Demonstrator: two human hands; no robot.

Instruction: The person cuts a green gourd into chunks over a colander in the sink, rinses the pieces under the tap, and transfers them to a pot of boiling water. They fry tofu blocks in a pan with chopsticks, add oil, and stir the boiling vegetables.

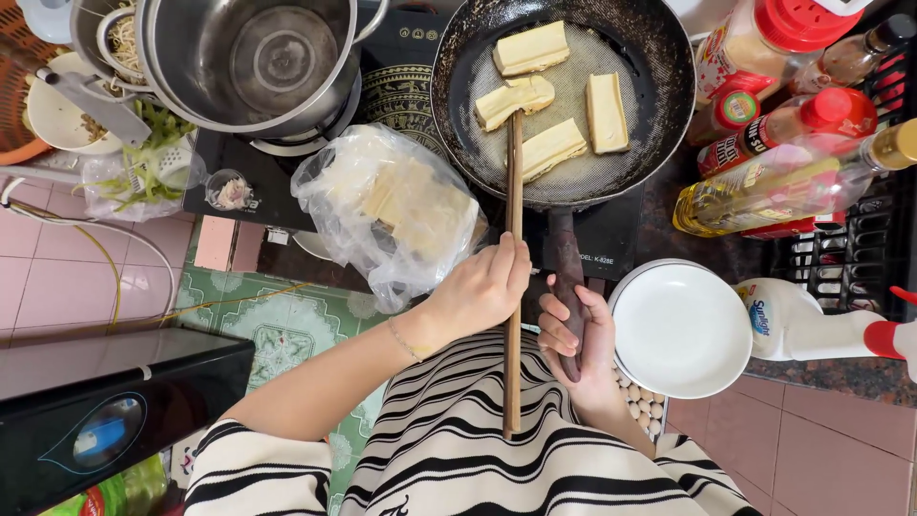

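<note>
Head view: both hands at the frying pan, chopsticks on the tofu.

Left hand: fingers closed around the long wooden chopsticks at mid-length; tips rest on a pale tofu slice, well ahead of the fingers. Right hand: fingers wrapped around the dark pan handle. Four slices lie in the pan. Plastic bag of tofu just left of the pan; white plate on the counter beside the right hand.

L hand w/ chopsticks on tofu, R hand on pan handle
</note>
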